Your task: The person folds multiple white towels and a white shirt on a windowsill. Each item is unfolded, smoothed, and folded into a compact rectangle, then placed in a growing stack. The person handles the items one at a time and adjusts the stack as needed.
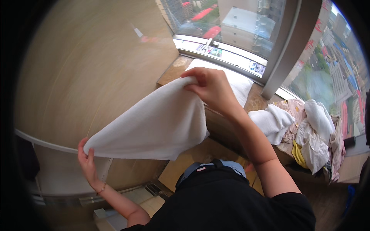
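Note:
A white towel (156, 124) hangs in the air between my two hands, its upper edge stretched at a slant. My left hand (86, 161) pinches the lower left corner. At the upper right corner, my right hand (209, 86) grips the cloth between thumb and fingers. The rest of the towel drapes below that edge. Behind my right hand, another white cloth (237, 83) lies flat on the brown stone window sill (176, 68).
A pile of clothes and cloths (315, 138) lies along the sill to the right, partly hanging over its edge. A beige wall (86, 72) rises at the left. Window panes with a metal frame post (294, 43) stand ahead, a window handle (208, 44) low on one.

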Tool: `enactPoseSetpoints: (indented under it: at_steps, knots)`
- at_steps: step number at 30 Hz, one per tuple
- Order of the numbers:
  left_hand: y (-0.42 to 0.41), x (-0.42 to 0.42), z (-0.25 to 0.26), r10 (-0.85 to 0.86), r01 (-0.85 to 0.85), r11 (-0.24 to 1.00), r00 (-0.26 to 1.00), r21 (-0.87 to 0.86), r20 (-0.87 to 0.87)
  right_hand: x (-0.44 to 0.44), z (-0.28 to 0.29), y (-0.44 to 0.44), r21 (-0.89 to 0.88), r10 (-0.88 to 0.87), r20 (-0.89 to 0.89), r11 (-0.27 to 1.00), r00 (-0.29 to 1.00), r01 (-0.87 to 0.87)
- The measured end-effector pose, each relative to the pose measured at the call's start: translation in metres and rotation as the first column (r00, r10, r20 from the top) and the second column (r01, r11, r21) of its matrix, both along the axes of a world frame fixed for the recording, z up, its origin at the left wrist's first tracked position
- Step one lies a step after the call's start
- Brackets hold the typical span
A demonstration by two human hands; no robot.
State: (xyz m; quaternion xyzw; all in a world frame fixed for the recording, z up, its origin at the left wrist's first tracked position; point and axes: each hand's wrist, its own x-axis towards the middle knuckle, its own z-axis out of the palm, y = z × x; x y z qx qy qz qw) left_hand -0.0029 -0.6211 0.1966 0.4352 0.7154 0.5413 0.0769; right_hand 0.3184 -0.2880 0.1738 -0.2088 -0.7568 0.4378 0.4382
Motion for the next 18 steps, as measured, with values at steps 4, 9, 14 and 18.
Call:
enactPoseSetpoints:
  at_steps: [4,9,14,18]
  knots:
    - [0.009,-0.003,-0.004,0.094,-0.112,0.981,0.989,-0.157,-0.116,0.001,-0.001,-0.003,0.155,-0.179,0.076,0.974,0.981,0.166]
    - [0.013,0.002,-0.013,0.231,-0.268,0.933,0.958,-0.242,-0.17,0.002,0.0,-0.004,0.284,-0.279,0.064,0.925,0.958,0.251]
    - [0.029,0.018,-0.018,0.229,-0.287,0.956,0.866,-0.066,-0.445,0.015,0.003,0.005,0.399,-0.399,0.109,0.857,0.91,0.327]
    - [0.024,0.017,-0.028,0.164,-0.159,0.986,0.98,0.053,-0.11,0.027,0.018,0.009,0.342,-0.312,0.181,0.909,0.932,0.238]
